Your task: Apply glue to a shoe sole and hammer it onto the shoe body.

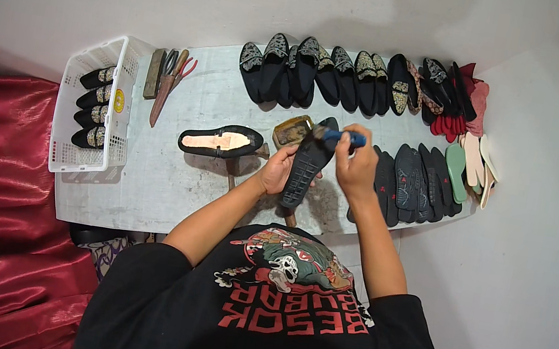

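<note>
My left hand is closed around a black shoe sole, held tilted above the table with a grid of lines showing on its face. In my right hand is a brush with a blue handle; its head meets the upper end of the sole. Just behind the sole stands a stained yellowish tub, partly covered by it. To the left lies a black shoe with a pale insole, its opening upward. A hammer lies beneath and beside that shoe, partly hidden.
Several black patterned shoes line the table's back. Dark soles lie at right, beside a green insole and pale ones. At left are a white basket of shoes, red-handled pliers and a dark block.
</note>
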{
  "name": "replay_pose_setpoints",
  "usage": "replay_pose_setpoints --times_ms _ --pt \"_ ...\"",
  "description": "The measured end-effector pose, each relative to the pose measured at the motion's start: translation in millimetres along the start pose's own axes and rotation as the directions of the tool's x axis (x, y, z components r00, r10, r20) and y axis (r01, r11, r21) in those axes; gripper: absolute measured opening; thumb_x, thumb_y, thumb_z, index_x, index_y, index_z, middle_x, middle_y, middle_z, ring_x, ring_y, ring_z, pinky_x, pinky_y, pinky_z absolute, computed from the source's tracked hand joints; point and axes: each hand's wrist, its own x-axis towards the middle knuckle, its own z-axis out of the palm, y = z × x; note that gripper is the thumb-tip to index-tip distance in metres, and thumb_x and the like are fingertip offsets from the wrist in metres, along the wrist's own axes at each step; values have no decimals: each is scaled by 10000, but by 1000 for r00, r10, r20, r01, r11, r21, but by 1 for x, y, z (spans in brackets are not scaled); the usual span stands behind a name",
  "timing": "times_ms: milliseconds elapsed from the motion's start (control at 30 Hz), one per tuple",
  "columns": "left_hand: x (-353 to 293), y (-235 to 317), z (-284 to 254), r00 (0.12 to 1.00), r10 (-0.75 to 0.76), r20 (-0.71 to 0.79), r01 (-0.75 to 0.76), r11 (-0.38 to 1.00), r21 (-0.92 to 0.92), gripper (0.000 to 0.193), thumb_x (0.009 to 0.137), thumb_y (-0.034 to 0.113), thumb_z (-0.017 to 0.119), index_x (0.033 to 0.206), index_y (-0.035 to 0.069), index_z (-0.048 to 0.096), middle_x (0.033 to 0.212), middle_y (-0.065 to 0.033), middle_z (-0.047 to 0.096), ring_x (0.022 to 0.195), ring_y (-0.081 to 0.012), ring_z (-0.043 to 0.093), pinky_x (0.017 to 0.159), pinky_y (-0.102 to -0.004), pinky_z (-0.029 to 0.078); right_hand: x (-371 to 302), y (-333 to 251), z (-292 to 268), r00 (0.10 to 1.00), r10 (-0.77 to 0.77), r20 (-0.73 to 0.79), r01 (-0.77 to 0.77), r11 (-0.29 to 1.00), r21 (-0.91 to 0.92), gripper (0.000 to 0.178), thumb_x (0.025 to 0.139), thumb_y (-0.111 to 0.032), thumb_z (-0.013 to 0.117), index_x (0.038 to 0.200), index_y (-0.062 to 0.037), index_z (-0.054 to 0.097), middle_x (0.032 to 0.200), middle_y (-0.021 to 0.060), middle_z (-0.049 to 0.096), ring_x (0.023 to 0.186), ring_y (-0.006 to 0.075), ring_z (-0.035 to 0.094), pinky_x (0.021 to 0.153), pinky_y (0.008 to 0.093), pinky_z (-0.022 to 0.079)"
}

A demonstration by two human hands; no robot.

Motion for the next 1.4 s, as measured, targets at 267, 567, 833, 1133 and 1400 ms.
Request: replay_pose_setpoints --times_ms 267,567,833,1133,1400 --pt "-1 -4 -5 999 38 22 -38 999 29 627 1056 468 270 1404 1 501 1238 -197 656 1093 -320 666 938 -468 558 -8 9 -22 997 30 -73 -35 997 -74 131 986 -112 594 1053 -1 574 692 72 575 559 137 560 520 293 442" --pt "-1 -6 12 999 18 -38 -17 1000 19 621 1068 474 231 1377 30 536 1132 -205 695 963 -279 702 874 -403 573 -3 9 -26 989 -19 -146 7 997 -79 134 969 -103 605 1046 1 570 742 127 625 579 237 624 557 346 490" --pt "-15 -5 -2 1000 2 -29 -1 1000 22 625 1062 460 260 1399 3 522 1208 -194 677 1094 -323 673 928 -470 569 0 18 -20 984 21 -174 -27 999 -31 146 993 -123 593 1062 4 576 746 95 622 613 167 607 586 322 481" --pt "-61 -24 -41 989 14 -149 -9 999 31 598 1058 439 288 1396 1 513 1172 -233 678 1015 -296 689 909 -414 564 -19 118 78 956 289 44 -291 954 70 221 1008 -211 597 1106 -16 564 772 232 660 733 402 684 660 447 505" --pt "-96 -11 -39 967 29 -255 7 990 140 582 1063 453 319 1421 23 482 1173 -211 685 974 -272 694 896 -401 563 -32 135 102 941 323 103 -316 945 -77 243 1012 -208 605 1134 1 576 816 208 696 773 334 719 695 403 531"
